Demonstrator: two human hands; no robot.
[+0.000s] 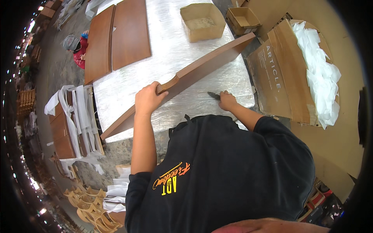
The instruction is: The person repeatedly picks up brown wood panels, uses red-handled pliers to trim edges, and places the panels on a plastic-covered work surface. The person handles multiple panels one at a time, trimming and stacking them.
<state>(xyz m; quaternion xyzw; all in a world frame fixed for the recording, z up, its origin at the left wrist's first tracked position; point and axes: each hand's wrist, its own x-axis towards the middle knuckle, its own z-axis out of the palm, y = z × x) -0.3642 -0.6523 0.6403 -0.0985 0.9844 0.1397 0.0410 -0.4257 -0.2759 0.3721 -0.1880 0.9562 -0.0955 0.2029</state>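
Observation:
A long brown wooden panel (pixel 211 62) stands tilted on its edge across the plastic-wrapped table (pixel 167 44), running from near left to far right. A curved cutout interrupts its upper edge. My left hand (pixel 149 99) is closed on that edge at the near end of the cutout. To the right of the panel, low over the table, my right hand (pixel 227 101) is closed around a small dark tool (pixel 213 95). The tool points left toward the panel, apart from it; its exact kind does not show.
Two brown panels (pixel 130 33) lie at the table's far left, with a person in a cap (pixel 71 42) beyond them. An open cardboard box (pixel 202 23) sits at the back. A large carton (pixel 272 77) with white wrapping (pixel 320 73) stands right. Wrapped panels (pixel 64 132) are stacked left.

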